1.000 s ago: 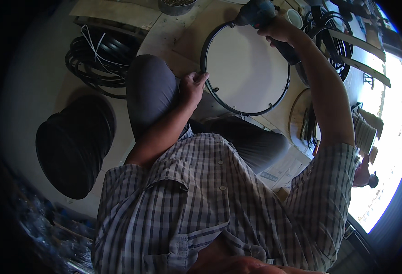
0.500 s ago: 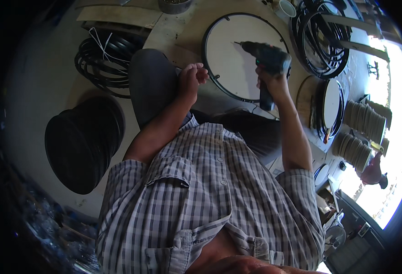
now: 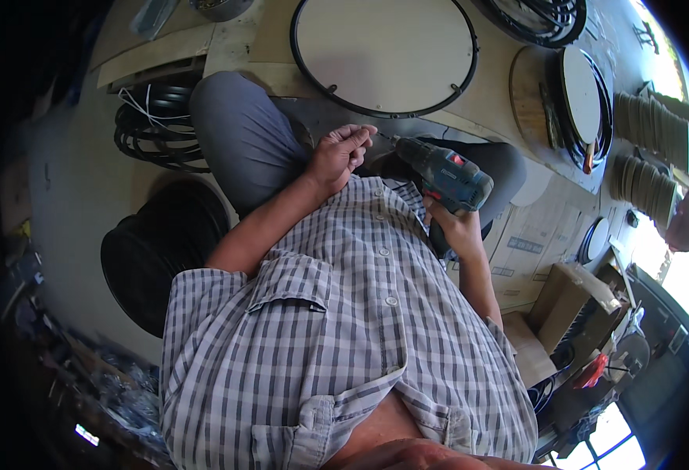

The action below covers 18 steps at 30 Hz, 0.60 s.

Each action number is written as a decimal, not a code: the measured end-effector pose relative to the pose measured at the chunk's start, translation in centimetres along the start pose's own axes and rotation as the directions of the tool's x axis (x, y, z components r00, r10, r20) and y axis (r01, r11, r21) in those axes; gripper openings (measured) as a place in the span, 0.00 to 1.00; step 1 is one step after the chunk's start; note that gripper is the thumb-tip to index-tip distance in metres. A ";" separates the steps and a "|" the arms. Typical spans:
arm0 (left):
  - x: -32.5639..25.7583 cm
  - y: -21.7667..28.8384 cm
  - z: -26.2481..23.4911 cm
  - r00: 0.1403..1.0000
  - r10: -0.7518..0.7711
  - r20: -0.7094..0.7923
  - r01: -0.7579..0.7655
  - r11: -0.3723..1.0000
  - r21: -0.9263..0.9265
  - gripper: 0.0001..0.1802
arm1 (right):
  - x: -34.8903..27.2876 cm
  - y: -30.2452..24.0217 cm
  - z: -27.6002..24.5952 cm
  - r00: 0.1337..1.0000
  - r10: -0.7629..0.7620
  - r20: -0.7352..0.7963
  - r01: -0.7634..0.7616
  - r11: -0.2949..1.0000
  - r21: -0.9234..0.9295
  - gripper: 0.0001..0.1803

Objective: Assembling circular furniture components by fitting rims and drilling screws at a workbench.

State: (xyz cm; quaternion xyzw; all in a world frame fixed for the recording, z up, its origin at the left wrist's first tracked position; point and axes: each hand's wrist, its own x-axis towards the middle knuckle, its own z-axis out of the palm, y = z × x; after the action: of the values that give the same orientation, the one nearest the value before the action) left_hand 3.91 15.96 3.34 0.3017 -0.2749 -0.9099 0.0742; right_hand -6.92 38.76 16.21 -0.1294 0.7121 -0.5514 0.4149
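My right hand (image 3: 458,227) is wrapped round the handle of a cordless drill (image 3: 448,176), dark green-blue with a red switch. The drill is close to my body, its thin bit pointing left. Just beyond that bit, my left hand (image 3: 340,157) is closed, thumb and forefinger pinched together; whatever they hold is too small to make out. In front of both hands lies a round pale panel (image 3: 383,55) with a black rim. Small dark tabs (image 3: 331,89) sit along the rim's inner side, and neither hand touches the panel.
Coiled black hoops (image 3: 156,125) lie left of my knee, above a stack of black round pieces (image 3: 160,254). More hoops (image 3: 540,19) sit at the far right, near a round panel (image 3: 579,95). Stacked pale discs (image 3: 654,129) stand further right. A bowl (image 3: 223,6) is at the back.
My right hand has drawn the drill back from above the panel toward my body. My left hand's fingers have come together near the bit. The whole view has shifted.
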 end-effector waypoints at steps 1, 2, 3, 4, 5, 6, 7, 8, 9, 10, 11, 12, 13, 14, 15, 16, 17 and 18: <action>0.0 0.0 -0.5 0.999 -0.039 0.010 0.039 0.998 -0.050 0.07 | 0.0 0.1 0.3 1.000 0.004 0.015 -0.005 1.000 0.024 0.07; 0.0 0.1 -0.6 0.997 -0.076 0.020 0.077 0.992 -0.104 0.07 | 0.1 0.3 0.4 1.000 -0.004 0.012 0.003 1.000 0.023 0.07; 0.1 0.1 -0.7 0.997 -0.076 0.019 0.078 0.987 -0.140 0.06 | 0.1 0.4 0.5 1.000 0.001 0.010 -0.001 1.000 0.025 0.07; 0.2 0.1 -0.8 0.997 -0.080 0.016 0.082 0.987 -0.140 0.06 | 0.1 0.5 0.6 1.000 0.007 0.001 -0.007 0.999 0.033 0.07; 0.2 0.1 -1.0 0.996 -0.080 0.032 0.085 0.980 -0.180 0.06 | 0.2 0.6 0.7 1.000 0.012 -0.003 -0.012 0.999 0.043 0.08; 0.3 0.1 -1.3 0.996 -0.078 0.047 0.087 0.972 -0.220 0.07 | 0.2 0.5 0.8 1.000 0.017 0.003 -0.017 0.999 0.045 0.08; 0.3 0.1 -1.5 0.994 -0.080 0.075 0.097 0.964 -0.249 0.07 | 0.3 0.2 0.9 1.000 0.021 0.014 -0.022 0.999 0.040 0.08; 0.4 0.2 -1.4 0.994 -0.081 0.071 0.096 0.964 -0.250 0.07 | 0.5 0.0 1.0 0.999 0.025 0.022 -0.026 0.999 0.034 0.08; 0.4 0.2 -1.4 0.993 -0.089 0.080 0.107 0.959 -0.263 0.07 | 0.7 0.3 1.0 0.999 0.017 0.027 -0.018 0.999 0.036 0.08; 0.3 0.3 -1.4 0.991 -0.097 0.089 0.118 0.954 -0.277 0.08 | 0.9 0.5 1.1 0.999 0.019 0.031 -0.020 0.999 0.036 0.08; 0.3 0.4 -1.3 0.992 -0.095 0.087 0.116 0.953 -0.279 0.08 | 1.1 0.6 1.1 0.999 0.016 0.051 -0.017 0.999 0.029 0.09; 0.2 0.4 -1.1 0.992 -0.098 0.082 0.117 0.956 -0.267 0.08 | 1.2 0.6 1.0 0.997 0.012 0.071 -0.014 1.000 0.023 0.09; 0.1 0.5 -1.0 0.992 -0.102 0.078 0.118 0.960 -0.256 0.09 | 1.2 0.4 1.1 0.997 0.013 0.073 -0.014 1.000 0.021 0.09; 0.1 0.5 -1.0 0.992 -0.100 0.076 0.116 0.959 -0.258 0.09 | 1.2 0.1 1.3 0.998 0.013 0.067 -0.014 1.000 0.019 0.09; 0.1 0.5 -1.0 0.993 -0.087 0.075 0.103 0.963 -0.248 0.10 | 1.2 -0.1 1.4 0.998 0.013 0.061 -0.014 1.000 0.017 0.09; 0.1 0.5 -1.0 0.994 -0.074 0.075 0.090 0.967 -0.239 0.10 | 1.2 -0.2 1.4 0.998 0.015 0.063 -0.016 1.000 0.015 0.09; 0.0 0.6 -0.9 0.994 -0.074 0.075 0.091 0.966 -0.242 0.10 | 1.2 -0.3 1.4 0.998 0.012 0.067 -0.013 1.000 0.014 0.08; 0.0 0.6 -0.8 0.994 -0.067 0.082 0.085 0.966 -0.242 0.10 | 1.2 -0.4 1.3 0.997 0.010 0.071 -0.011 1.000 0.012 0.08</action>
State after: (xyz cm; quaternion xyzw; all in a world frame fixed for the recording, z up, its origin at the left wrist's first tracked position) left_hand 4.33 15.11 3.16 0.2670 -0.1510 -0.9495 0.0657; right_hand -6.80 36.99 15.97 -0.1425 0.6941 -0.5487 0.4436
